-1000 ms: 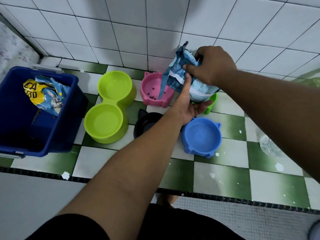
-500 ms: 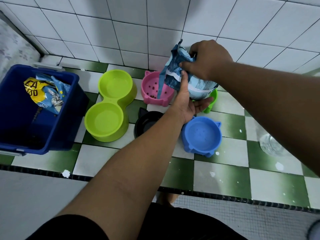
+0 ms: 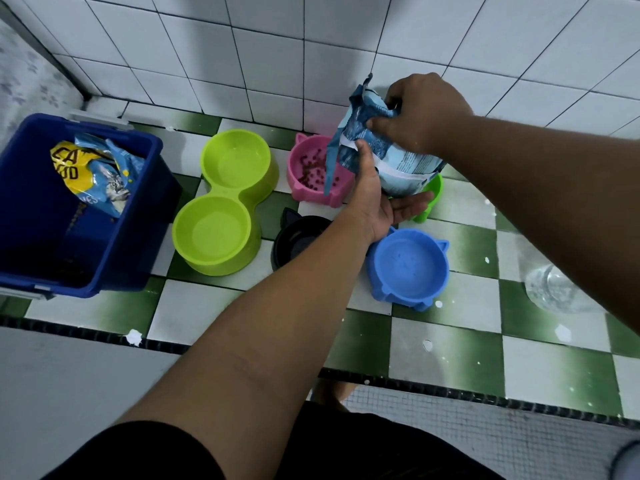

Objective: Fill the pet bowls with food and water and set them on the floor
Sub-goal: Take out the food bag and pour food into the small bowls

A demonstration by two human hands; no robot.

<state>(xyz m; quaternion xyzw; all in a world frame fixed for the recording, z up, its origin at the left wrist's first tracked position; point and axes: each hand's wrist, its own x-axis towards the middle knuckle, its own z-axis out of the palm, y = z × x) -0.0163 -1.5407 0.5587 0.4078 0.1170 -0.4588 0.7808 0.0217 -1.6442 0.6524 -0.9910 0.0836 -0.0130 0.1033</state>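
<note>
Food bag (image 3: 398,161) hides green bowl (image 3: 433,192); left arm covers black bowl (image 3: 294,237)

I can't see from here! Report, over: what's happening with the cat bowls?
Both hands, left and right, gripping food bag. Kibble in pink bowl. Blue bowl empty. Nothing blocking.

Blue food bag (image 3: 391,157) tilts over the pink bowl (image 3: 317,173) — kibble inside (the other bowls bare).
</note>
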